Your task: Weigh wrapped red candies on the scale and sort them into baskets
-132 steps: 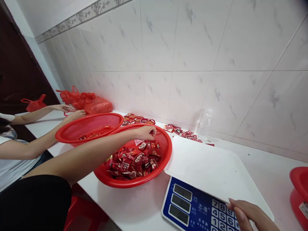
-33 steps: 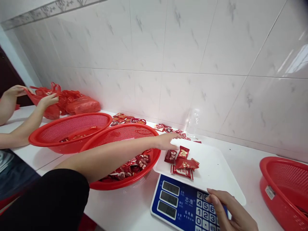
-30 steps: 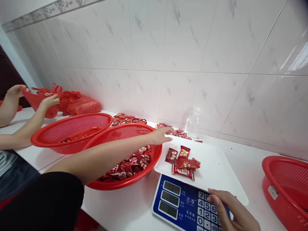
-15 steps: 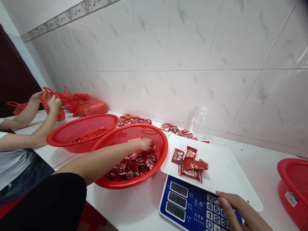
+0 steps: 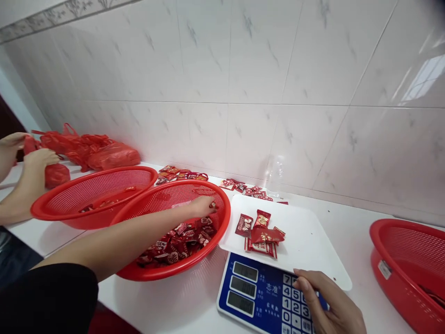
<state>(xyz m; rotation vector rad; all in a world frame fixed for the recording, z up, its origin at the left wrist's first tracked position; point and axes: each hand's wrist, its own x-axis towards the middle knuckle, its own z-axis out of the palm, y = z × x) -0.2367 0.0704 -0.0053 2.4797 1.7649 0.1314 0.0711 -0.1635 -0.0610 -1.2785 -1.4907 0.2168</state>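
Observation:
My left hand (image 5: 203, 206) reaches into a red mesh basket (image 5: 225, 218) and hovers over small red wrapped snack packets (image 5: 181, 241). Its fingers are curled together near the basket's right wall; what they hold is too small to make out. At the front edge of the white weighing tray (image 5: 313, 241), my right hand (image 5: 330, 297) pinches the rim between thumb and forefinger, above the keypad. Several red packets (image 5: 264, 235) lie in a small heap on the tray's left part. Beneath it is a blue electronic scale (image 5: 267, 299) with three displays.
Left of my basket stands a second red basket (image 5: 93, 181) with a few packets. Beyond it, a co-worker's hands (image 5: 38, 160) handle a red bag near filled red plastic bags (image 5: 111, 155). Flat packets (image 5: 181, 174) line the tiled wall. Another red basket (image 5: 385, 246) is at right.
The view has swung right, so everything appears further left. My left hand stays inside the basket, and a red packet earlier seen at its fingertips no longer shows clearly. My right hand stays at the tray rim.

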